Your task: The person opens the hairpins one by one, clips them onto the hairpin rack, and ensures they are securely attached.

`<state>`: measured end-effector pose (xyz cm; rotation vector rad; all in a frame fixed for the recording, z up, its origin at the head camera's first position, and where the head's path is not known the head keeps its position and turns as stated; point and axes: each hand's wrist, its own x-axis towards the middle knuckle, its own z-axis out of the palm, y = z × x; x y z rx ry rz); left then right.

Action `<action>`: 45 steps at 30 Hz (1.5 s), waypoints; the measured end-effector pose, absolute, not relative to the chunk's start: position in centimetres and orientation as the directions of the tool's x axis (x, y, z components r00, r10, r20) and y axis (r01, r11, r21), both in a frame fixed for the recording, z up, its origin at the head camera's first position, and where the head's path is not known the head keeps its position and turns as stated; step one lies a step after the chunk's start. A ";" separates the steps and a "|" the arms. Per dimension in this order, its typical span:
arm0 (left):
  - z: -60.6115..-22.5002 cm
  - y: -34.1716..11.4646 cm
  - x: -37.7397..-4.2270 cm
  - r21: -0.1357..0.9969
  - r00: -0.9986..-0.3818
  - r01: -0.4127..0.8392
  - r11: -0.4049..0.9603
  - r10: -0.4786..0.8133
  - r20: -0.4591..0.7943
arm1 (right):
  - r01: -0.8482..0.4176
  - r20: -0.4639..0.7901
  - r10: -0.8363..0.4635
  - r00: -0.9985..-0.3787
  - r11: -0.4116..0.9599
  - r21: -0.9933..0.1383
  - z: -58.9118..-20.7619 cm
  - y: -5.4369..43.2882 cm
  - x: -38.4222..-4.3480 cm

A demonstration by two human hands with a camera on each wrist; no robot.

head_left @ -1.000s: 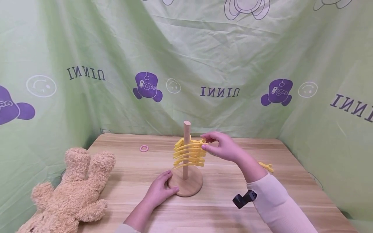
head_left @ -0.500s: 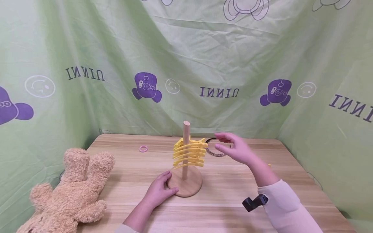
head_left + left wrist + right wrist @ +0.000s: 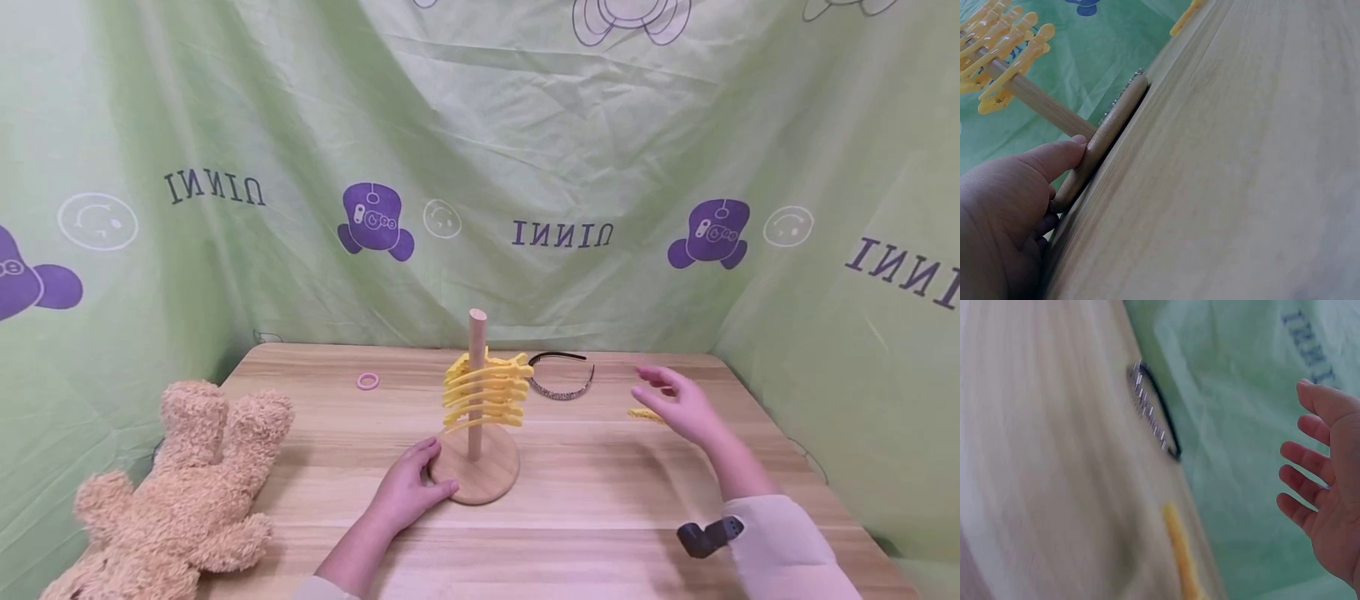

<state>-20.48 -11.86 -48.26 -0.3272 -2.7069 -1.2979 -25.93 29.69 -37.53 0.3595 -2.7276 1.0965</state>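
A wooden stand (image 3: 491, 487) with an upright post on a round base is in the middle of the table. Several yellow hair clips (image 3: 491, 387) stick out across its post, one above another. My left hand (image 3: 408, 490) grips the near-left rim of the base; its thumb (image 3: 1060, 156) lies over the edge in the left wrist view. Over the right side of the table, my right hand (image 3: 684, 410) is raised with relaxed, parted fingers and holds nothing. Partly behind it, another yellow hair clip (image 3: 642, 413) lies on the wood, blurred in the right wrist view.
Behind the stand, to the right, lies a dark headband (image 3: 562, 394) with a glittery band. A small pink ring (image 3: 367, 381) is at the back left. A tan teddy bear (image 3: 206, 492) lies along the left side. Green printed cloth (image 3: 480, 167) hangs around the table (image 3: 585, 533).
My right hand has let go of the top clip on the post and moved right, toward the loose clip. The headband has come into full sight. My left hand stays on the base.
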 end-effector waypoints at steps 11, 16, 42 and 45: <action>-48.1 -11.9 -20.6 0.759 -0.973 0.231 0.608 0.132 0.191 | -0.049 0.049 -0.023 -0.999 0.751 -0.658 -41.6 35.2 -26.1; -48.2 -11.8 -20.7 0.760 -0.973 0.232 0.607 0.134 0.190 | 0.014 -0.022 0.001 -1.000 0.782 -0.623 -43.1 37.3 -26.0; -48.1 -11.8 -20.4 0.758 -0.973 0.230 0.611 0.139 0.183 | -0.003 0.024 0.013 -1.000 0.819 -0.574 -45.2 39.0 -26.8; -48.0 -11.8 -20.3 0.753 -0.974 0.227 0.617 0.140 0.179 | 0.007 0.014 0.020 -1.000 0.780 -0.626 -44.7 38.4 -26.5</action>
